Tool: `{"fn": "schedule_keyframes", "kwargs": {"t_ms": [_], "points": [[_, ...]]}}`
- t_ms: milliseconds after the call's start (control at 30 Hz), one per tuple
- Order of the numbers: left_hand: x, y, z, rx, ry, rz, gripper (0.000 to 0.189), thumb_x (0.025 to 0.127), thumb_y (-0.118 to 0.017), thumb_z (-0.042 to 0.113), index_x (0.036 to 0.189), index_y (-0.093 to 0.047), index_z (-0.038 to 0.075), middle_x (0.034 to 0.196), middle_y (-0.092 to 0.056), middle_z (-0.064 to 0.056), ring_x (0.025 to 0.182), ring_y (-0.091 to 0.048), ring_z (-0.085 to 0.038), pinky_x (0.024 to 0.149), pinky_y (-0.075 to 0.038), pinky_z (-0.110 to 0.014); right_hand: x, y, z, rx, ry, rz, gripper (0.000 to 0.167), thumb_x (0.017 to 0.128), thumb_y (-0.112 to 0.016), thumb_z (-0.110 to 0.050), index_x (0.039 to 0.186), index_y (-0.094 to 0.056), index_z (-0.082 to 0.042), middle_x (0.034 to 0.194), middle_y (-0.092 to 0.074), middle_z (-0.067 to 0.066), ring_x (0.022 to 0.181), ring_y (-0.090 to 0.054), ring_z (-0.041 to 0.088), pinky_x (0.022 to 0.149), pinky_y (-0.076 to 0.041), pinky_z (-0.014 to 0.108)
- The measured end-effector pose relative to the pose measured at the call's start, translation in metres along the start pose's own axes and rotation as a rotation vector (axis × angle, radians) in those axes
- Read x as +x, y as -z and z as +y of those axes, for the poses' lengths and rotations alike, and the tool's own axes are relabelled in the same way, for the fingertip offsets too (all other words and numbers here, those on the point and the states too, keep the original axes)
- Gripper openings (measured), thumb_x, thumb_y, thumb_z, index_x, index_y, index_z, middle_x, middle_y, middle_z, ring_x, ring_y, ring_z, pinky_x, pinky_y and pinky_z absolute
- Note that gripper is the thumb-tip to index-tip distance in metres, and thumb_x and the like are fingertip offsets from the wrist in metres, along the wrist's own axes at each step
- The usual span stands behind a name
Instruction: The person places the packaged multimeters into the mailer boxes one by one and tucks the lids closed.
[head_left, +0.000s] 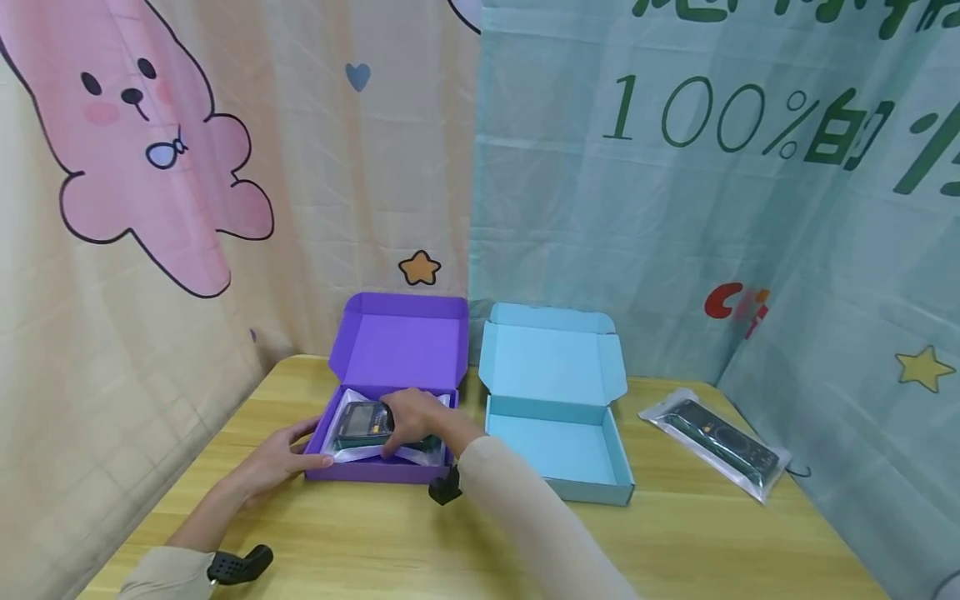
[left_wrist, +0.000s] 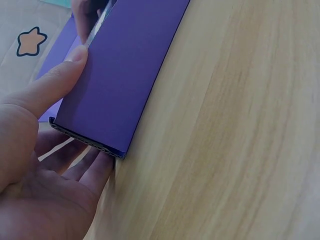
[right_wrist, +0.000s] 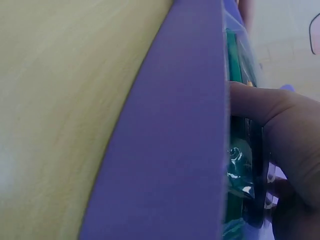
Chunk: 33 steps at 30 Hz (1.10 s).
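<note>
An open purple box [head_left: 375, 472] stands on the table, its lid raised at the back. Inside lies a dark green and black multimeter [head_left: 362, 423] in a clear plastic bag. My right hand [head_left: 414, 417] reaches in from the right and grips the bagged multimeter across its middle; in the right wrist view the thumb [right_wrist: 252, 101] presses its near side, while the other fingers are mostly hidden beyond it. My left hand [head_left: 273, 457] holds the box's front left corner, thumb [left_wrist: 70, 65] along the top edge and fingers [left_wrist: 97, 172] against the left end.
A light blue box [head_left: 592, 492] stands open to the right, its lid up and its inside bare. Farther right, another bagged multimeter [head_left: 720, 442] lies slanted on the wooden table [head_left: 360, 542]. Printed curtains [head_left: 555, 217] hang close behind the table and along its sides.
</note>
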<state>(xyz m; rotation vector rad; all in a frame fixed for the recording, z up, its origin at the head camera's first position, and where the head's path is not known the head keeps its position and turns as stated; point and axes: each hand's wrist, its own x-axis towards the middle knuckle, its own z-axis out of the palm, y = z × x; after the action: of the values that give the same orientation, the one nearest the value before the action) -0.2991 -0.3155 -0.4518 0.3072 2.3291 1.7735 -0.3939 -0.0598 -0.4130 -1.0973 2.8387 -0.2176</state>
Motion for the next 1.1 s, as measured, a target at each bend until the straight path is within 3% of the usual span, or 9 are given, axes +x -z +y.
{"fn": "schedule_keyframes", "kwargs": {"t_ms": [67,300,467,600,933,1100], "points": [[0.001,-0.001,-0.001,-0.001,-0.001,-0.001,0.093,0.095,-0.077,0.012,0.158,-0.014,-0.014,0.162,-0.013,-0.038,0.146,-0.021,-0.056,0.11,-0.043,-0.049,0.0,-0.006,0.002,0.01,-0.012,-0.002,0.093,0.074,-0.092,-0.052,0.149,-0.054,-0.013,0.127,-0.066,-0.005,0.113,-0.06,0.012,0.094,-0.05,0.03],[0.001,-0.002,-0.003,-0.01,-0.006,0.007,0.092,0.095,-0.076,0.011,0.159,-0.014,-0.012,0.161,-0.017,-0.039,0.145,-0.024,-0.056,0.112,-0.04,-0.05,-0.002,-0.019,0.01,0.05,0.032,0.049,0.082,0.07,-0.096,-0.046,0.137,-0.063,-0.015,0.104,-0.065,-0.008,0.092,-0.058,0.007,0.08,-0.05,0.025],[0.0,-0.002,-0.003,0.002,-0.003,0.001,0.091,0.096,-0.075,0.011,0.159,-0.013,-0.012,0.162,-0.014,-0.038,0.146,-0.021,-0.057,0.112,-0.039,-0.054,-0.004,-0.019,0.013,0.062,0.043,0.047,0.097,0.07,-0.096,-0.049,0.149,-0.055,-0.012,0.129,-0.065,-0.001,0.112,-0.059,0.011,0.095,-0.049,0.026],[0.001,-0.001,-0.003,0.021,0.002,0.007,0.092,0.096,-0.075,0.011,0.159,-0.013,-0.011,0.161,-0.016,-0.038,0.145,-0.023,-0.058,0.112,-0.037,-0.057,-0.005,-0.017,0.016,0.098,0.057,0.027,0.103,0.072,-0.094,-0.05,0.155,-0.048,-0.008,0.145,-0.058,0.006,0.131,-0.053,0.016,0.108,-0.042,0.025],[0.003,0.002,-0.001,0.059,0.025,0.009,0.096,0.093,-0.079,0.016,0.159,-0.015,-0.009,0.158,-0.022,-0.04,0.14,-0.036,-0.054,0.112,-0.038,-0.059,-0.011,-0.007,0.021,0.19,0.095,0.033,0.098,0.074,-0.093,-0.049,0.153,-0.051,-0.009,0.149,-0.056,0.005,0.138,-0.048,0.017,0.112,-0.039,0.026],[0.005,0.007,0.008,0.069,0.011,-0.02,0.096,0.091,-0.08,0.014,0.159,-0.016,-0.009,0.158,-0.021,-0.04,0.139,-0.036,-0.054,0.107,-0.046,-0.054,-0.019,0.001,0.028,0.247,0.099,0.026,0.092,0.08,-0.089,-0.047,0.154,-0.049,-0.01,0.152,-0.053,0.003,0.142,-0.045,0.02,0.115,-0.036,0.032]]}}
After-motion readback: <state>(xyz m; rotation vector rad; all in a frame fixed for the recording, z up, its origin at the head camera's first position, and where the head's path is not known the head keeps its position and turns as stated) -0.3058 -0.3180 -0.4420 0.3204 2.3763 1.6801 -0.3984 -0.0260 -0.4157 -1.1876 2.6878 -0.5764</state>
